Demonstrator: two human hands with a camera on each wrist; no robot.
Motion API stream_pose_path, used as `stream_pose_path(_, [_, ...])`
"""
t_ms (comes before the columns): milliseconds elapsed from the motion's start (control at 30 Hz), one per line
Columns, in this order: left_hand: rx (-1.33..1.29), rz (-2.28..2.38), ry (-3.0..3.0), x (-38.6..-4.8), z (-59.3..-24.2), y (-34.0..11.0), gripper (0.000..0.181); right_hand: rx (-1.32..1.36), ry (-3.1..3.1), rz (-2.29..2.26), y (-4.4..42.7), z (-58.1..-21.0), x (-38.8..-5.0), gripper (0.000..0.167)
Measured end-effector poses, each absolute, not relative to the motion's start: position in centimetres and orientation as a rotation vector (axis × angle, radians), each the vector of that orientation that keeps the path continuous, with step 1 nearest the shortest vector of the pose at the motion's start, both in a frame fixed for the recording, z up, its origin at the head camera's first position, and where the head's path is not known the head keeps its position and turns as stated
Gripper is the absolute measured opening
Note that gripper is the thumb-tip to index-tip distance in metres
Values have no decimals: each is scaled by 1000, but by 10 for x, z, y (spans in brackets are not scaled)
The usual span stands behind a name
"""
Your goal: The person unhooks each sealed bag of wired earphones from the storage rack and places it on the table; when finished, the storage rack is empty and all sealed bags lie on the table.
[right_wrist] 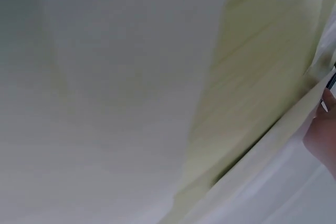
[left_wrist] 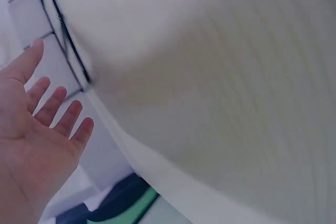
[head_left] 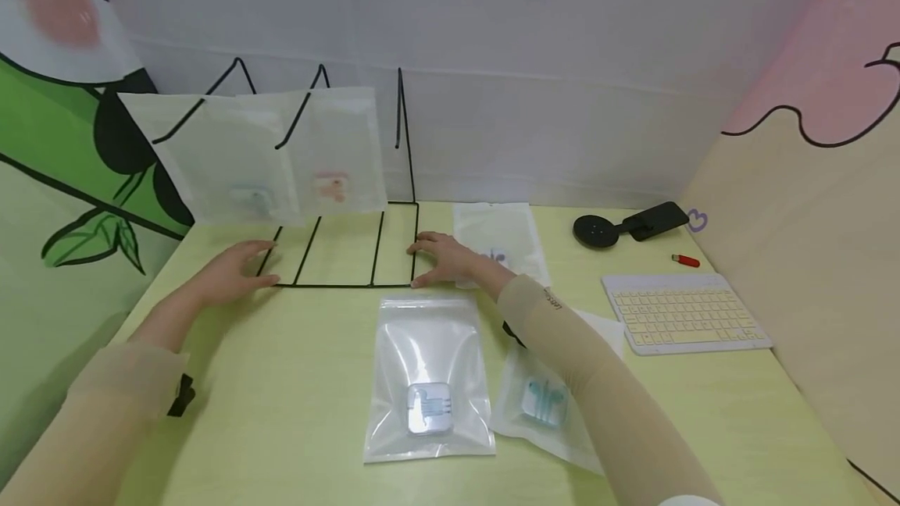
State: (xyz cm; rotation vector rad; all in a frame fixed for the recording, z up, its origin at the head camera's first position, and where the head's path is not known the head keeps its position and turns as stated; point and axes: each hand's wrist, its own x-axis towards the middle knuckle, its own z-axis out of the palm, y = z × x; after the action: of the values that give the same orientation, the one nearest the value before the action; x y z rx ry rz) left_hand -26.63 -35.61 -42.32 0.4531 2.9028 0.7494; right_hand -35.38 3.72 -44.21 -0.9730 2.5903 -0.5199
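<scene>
A black wire rack (head_left: 333,286) stands on the table with upward hooks. Two translucent bags, one with a pale blue item (head_left: 251,201) and one with orange earphones (head_left: 332,187), hang from its hooks. My left hand (head_left: 235,276) is beside the rack's front left corner, its fingers loosely spread in the left wrist view. At the right side bar lies my right hand (head_left: 446,258), fingers and thumb extended against it; only a sliver of it shows in the right wrist view. Nearer me lies a clear zip bag (head_left: 429,334) holding cased white earphones.
Partly under my right forearm is a bag with teal earphones (head_left: 544,402). Another bag (head_left: 495,221) lies behind my right wrist. Farther right are a white keyboard (head_left: 685,315), a red USB stick (head_left: 685,261) and a black folding stand (head_left: 598,232). A cloth wall (head_left: 548,84) closes the back.
</scene>
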Motion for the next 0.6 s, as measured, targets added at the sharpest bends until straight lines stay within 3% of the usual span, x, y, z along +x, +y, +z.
stream_pose_path(167, [555, 771, 2948, -253, -407, -327, 68, -995, 2597, -506, 38, -442, -353, 74])
stream_pose_path(600, [561, 1056, 3151, -237, -352, -277, 66, -986, 2573, -553, 39, -439, -353, 72])
